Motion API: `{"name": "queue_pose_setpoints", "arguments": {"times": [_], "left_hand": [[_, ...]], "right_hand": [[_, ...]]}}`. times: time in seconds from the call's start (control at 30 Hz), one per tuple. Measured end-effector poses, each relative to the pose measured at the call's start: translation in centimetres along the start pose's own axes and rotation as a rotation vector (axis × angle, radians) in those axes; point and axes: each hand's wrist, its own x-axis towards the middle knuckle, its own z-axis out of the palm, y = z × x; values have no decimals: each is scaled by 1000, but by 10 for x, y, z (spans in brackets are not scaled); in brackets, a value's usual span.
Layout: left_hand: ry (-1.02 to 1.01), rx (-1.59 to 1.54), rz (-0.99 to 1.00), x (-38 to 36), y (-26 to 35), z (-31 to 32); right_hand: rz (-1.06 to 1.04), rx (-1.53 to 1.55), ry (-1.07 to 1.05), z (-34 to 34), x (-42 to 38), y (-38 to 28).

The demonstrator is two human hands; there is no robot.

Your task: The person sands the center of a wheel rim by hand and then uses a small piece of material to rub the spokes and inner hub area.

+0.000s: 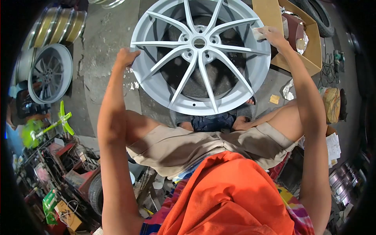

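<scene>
A light grey alloy wheel rim (199, 107) lies face up in front of me, its thin paired spokes meeting at a hub with several bolt holes. At its left edge my left hand (127, 57) grips the outer lip, the thumb on top and the other fingers mostly hidden. On the right side my right hand (273, 37) pinches a small pale pad (258, 34) against the rim near a spoke's outer end. Whether the pad is sandpaper or folded cloth I cannot tell.
Beside the rim on the right stands an open cardboard box (315, 51) holding foil and brown material. A black tyre (319, 17) lies behind it, and a corded power tool (338, 58) rests farther right. More wheels (51, 74) stand at left, near a lime-green fan (64, 117).
</scene>
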Motion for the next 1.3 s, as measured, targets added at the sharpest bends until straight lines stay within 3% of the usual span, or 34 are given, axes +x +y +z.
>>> {"name": "queue_pose_setpoints", "arguments": {"times": [0.1, 0.3, 0.37, 0.4, 0.43, 0.47, 0.6, 0.63, 0.7, 0.8, 0.83, 0.87, 0.93, 1.0, 1.07, 1.1, 1.13, 1.2, 1.3], "left_hand": [[15, -32, 11, -5, 6, 1], [97, -52, 90, 1, 0, 0], [94, -25, 107, -5, 7, -16], [175, 46, 143, -3, 16, -26], [255, 117, 179, -4, 24, -37], [375, 131, 263, -13, 36, -52], [639, 19, 480, -84, 102, -128], [670, -73, 551, -108, 119, -141], [643, -378, 674, -151, 147, -147], [780, -328, 924, -187, 181, -107], [571, -255, 773, -206, 185, -119], [571, -249, 771, -208, 183, -117], [309, -483, 740, -198, 191, -116], [234, -459, 812, -191, 199, -113], [129, -406, 892, -190, 197, -113], [138, -382, 962, -187, 199, -110], [46, -581, 1012, -198, 207, -98], [151, -390, 1071, -190, 214, -100], [187, -221, 1054, -161, 224, -105]], "right_hand": [[71, -78, -40, 2, -1, -11], [-76, -107, 80, 4, 2, 0], [-88, 240, -37, 4, -3, -7], [-101, 239, -41, 2, -8, -16], [43, 156, -1, -1, -28, -40], [188, 75, 43, -3, -39, -54], [206, 203, 18, 11, -58, -37], [196, 252, -72, 14, -53, -17], [229, 297, -130, 27, -69, -13], [70, 121, -416, 40, -78, 33], [-13, 45, -411, 36, -84, 30], [-14, 50, -414, 33, -87, 27], [250, -36, -527, 18, -88, 16], [188, -167, -418, 21, -125, -9], [-358, -409, -263, 34, -140, -2], [-406, -320, -291, 41, -148, -3], [-415, -322, -282, 47, -158, -6], [-606, -393, -186, 55, -184, -19], [-565, -441, -101, 62, -213, -40]]}}
